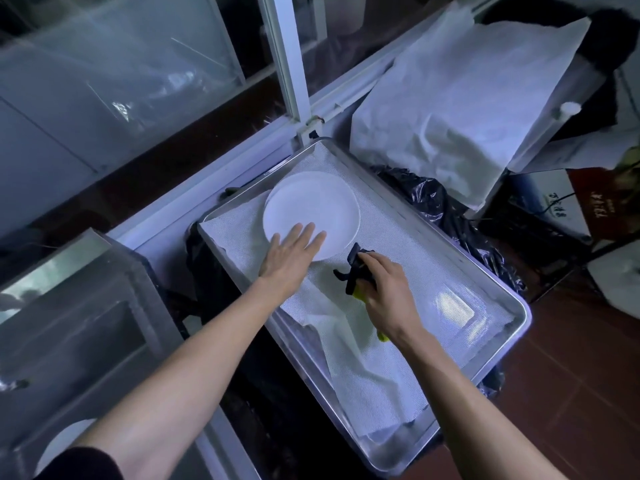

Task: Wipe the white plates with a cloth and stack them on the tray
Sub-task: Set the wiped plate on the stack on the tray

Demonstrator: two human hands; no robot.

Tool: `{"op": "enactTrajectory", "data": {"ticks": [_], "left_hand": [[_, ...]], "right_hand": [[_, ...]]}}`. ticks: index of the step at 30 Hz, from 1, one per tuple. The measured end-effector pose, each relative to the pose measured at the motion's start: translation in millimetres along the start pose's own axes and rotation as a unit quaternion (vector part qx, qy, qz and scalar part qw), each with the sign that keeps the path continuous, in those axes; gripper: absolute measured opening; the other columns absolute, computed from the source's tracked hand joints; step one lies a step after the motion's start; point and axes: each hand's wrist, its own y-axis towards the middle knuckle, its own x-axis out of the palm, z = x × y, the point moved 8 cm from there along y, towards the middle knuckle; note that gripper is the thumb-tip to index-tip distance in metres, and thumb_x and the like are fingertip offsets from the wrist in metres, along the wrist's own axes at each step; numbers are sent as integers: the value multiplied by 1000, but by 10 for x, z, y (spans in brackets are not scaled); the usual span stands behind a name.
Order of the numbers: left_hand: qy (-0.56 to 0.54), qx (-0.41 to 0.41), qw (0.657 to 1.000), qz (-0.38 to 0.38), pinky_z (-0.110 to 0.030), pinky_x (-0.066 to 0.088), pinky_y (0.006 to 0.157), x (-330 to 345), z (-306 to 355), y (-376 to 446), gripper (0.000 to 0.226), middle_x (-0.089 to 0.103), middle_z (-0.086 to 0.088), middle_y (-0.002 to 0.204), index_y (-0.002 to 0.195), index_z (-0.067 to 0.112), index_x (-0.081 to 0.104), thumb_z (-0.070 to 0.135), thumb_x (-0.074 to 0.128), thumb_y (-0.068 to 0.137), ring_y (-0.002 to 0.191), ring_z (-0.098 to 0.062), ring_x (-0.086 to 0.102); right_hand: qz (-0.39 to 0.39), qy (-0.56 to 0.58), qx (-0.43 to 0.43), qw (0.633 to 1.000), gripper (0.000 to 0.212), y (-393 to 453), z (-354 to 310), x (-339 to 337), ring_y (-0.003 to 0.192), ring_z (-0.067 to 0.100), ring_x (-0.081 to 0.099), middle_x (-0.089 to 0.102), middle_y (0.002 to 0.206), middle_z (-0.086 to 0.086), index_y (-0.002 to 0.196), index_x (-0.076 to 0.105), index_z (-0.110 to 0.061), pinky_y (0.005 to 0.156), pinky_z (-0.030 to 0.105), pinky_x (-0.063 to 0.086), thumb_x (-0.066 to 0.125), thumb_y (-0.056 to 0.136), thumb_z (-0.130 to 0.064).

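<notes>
White plates (311, 211) sit stacked at the lined tray's (512, 327) far end; keep your flat, open left hand (291, 258) steadying them while your right hand (388, 292) grips the dark cloth (356, 271) beside.

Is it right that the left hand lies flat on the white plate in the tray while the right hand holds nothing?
Not quite. In the head view the right hand grips a dark and yellow cloth. The left hand does lie flat on the white plate in the tray.
</notes>
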Motion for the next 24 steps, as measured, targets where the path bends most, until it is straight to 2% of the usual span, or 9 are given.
{"op": "enactTrajectory", "data": {"ticks": [2,5,7,9,12,15,20,24], "left_hand": [[-7,-5,1000,-9,-60,19,121,15,-43,56,101,-9,-4,170,161,25,-5,2,64,92,157,-26,-5],[-19,-8,999,-36,-62,9,122,66,-93,142,83,-19,-2,169,161,26,-13,40,48,105,156,-25,-15],[-15,-11,998,-55,-62,2,123,110,-105,156,88,-28,-2,166,158,27,-21,47,45,104,153,-25,-24],[-11,-12,998,-57,-64,0,122,118,-87,151,90,-29,-3,166,158,26,-21,48,46,103,153,-28,-25],[-32,-15,999,-1,-67,8,120,-3,-66,80,81,-5,-10,169,162,23,2,46,49,100,155,-33,-9],[-51,-18,998,44,-60,12,121,-68,-73,-104,66,17,-11,166,159,19,22,42,47,101,155,-32,5],[-123,-43,987,91,-55,20,121,-16,-174,-568,54,33,-5,161,153,18,35,34,45,103,153,-26,16],[-157,-75,975,139,-52,27,118,59,-360,-1069,47,48,0,152,147,19,48,32,51,101,146,-26,34]], "right_hand": [[-3,0,2,1000,50,11,6,5,125,30,45,51,144,1,142,53,-16,107,37,36,59,94,-4],[-5,2,4,1000,50,25,6,6,124,28,44,50,145,0,143,51,-16,107,37,35,58,95,-6],[-5,0,5,1000,49,31,-3,9,124,29,44,51,145,0,143,52,-16,107,38,36,58,95,-8],[-7,0,7,1000,48,31,-8,9,123,29,44,51,145,0,143,52,-16,107,37,36,58,96,-8],[-9,-4,5,1000,47,16,-28,1,124,28,44,51,144,0,143,52,-16,107,39,36,57,97,-9],[-8,-16,-2,1000,48,-12,-68,-15,123,30,45,52,144,1,143,52,-15,106,42,36,58,96,-8],[-15,-33,-32,999,48,-56,-294,37,120,33,47,53,143,1,140,54,-17,103,44,38,58,94,-5],[-35,-40,-83,995,47,-88,-642,210,115,34,49,55,141,-2,137,57,-17,99,46,41,56,93,0]]}}
